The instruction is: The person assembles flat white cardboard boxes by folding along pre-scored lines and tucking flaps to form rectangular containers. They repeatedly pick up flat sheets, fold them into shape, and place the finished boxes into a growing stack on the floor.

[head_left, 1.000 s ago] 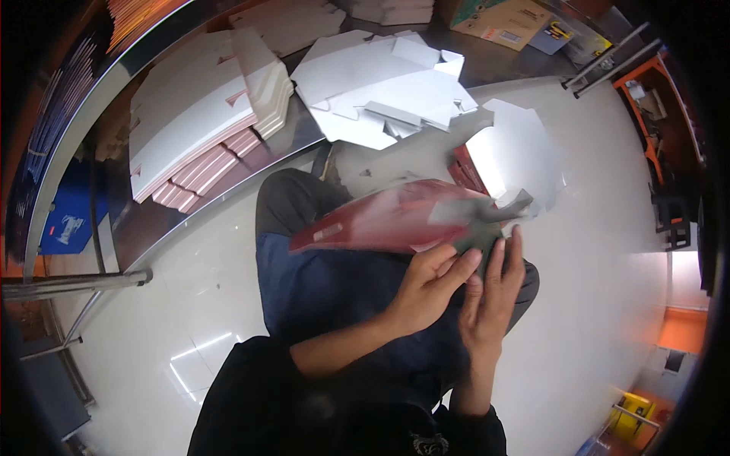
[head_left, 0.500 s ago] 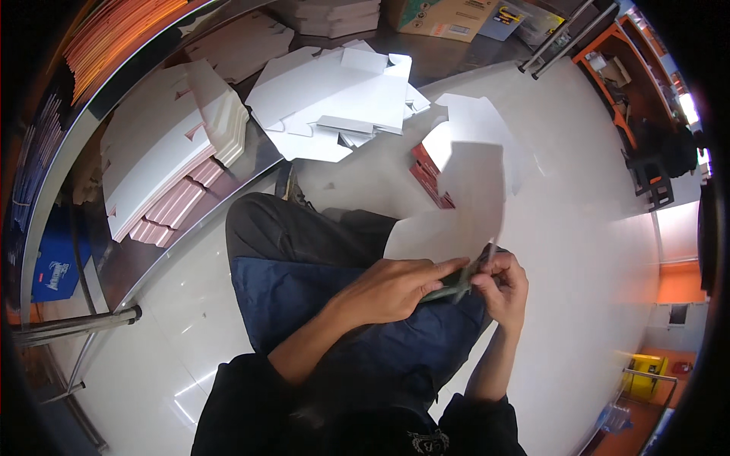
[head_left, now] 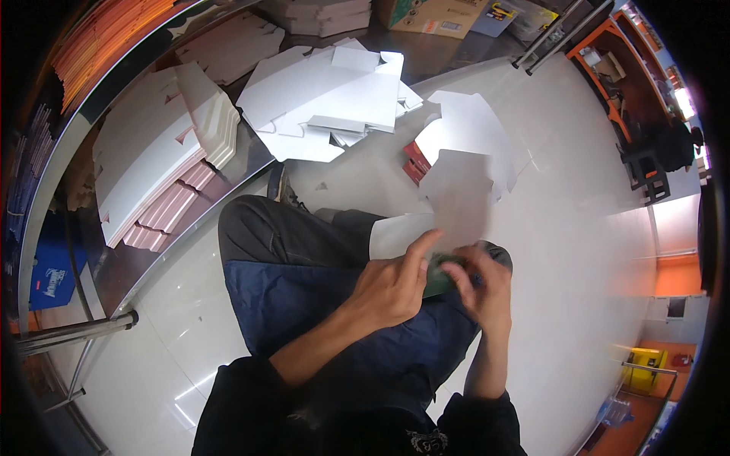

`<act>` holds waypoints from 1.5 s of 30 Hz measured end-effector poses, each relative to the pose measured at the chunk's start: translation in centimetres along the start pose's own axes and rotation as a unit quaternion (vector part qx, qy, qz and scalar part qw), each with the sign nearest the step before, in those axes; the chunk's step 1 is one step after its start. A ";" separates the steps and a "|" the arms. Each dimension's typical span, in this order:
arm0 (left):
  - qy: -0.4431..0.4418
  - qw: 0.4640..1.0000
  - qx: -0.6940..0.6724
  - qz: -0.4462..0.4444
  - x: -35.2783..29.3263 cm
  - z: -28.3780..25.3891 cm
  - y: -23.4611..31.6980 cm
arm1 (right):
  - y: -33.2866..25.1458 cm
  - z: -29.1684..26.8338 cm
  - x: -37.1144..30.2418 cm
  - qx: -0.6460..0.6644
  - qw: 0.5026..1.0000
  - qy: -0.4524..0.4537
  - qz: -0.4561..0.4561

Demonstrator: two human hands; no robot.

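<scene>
A die-cut cardboard box blank (head_left: 462, 186) rests over my lap, pale on its inner face and dark green at the folded part near my fingers. My right hand (head_left: 487, 285) is closed at the right side of the green part, thumb bent over it, fingers smeared by motion. Just left of the green part is my left hand (head_left: 391, 292), index finger stretched upward and apart from the thumb. Its lower fingers are partly hidden. Beyond the blank, more white flat blanks (head_left: 464, 125) lie on the floor, with a red printed piece (head_left: 415, 163) beside them.
Loose white blanks (head_left: 319, 95) and a stack of pinkish-white blanks (head_left: 148, 144) occupy the low metal shelf at left. A brown carton (head_left: 437, 15) stands at the back. A dark stool (head_left: 646, 175) is at far right; a metal leg (head_left: 76, 334) is at left.
The upright part of the blank has tilted and shifted left. My left index finger has lifted from pointing right to pointing up. My right hand has moved slightly left over the green part.
</scene>
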State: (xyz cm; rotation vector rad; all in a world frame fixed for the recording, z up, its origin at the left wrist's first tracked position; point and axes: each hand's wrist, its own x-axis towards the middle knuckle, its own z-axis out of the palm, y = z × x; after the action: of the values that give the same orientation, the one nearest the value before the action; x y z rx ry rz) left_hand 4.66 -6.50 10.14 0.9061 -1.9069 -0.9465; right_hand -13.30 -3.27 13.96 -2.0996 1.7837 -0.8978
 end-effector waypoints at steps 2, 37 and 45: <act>0.028 1.000 0.004 0.006 0.1 0.3 -0.3 | 0.2 0.5 -0.8 -0.011 0.994 -0.031 -0.105; 0.037 0.996 -0.022 0.079 2.7 -0.3 -4.5 | 7.3 3.3 0.0 0.332 0.910 -0.105 0.224; 0.010 1.000 0.003 0.025 1.7 -0.3 -4.1 | 5.8 7.0 -0.1 0.145 0.969 0.130 0.151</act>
State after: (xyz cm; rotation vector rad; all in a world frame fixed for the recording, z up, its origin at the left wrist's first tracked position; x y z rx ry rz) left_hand 5.21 -9.88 7.34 0.8649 -1.9079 -0.8985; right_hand -13.83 -5.86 5.30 -1.5395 1.8897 -1.2978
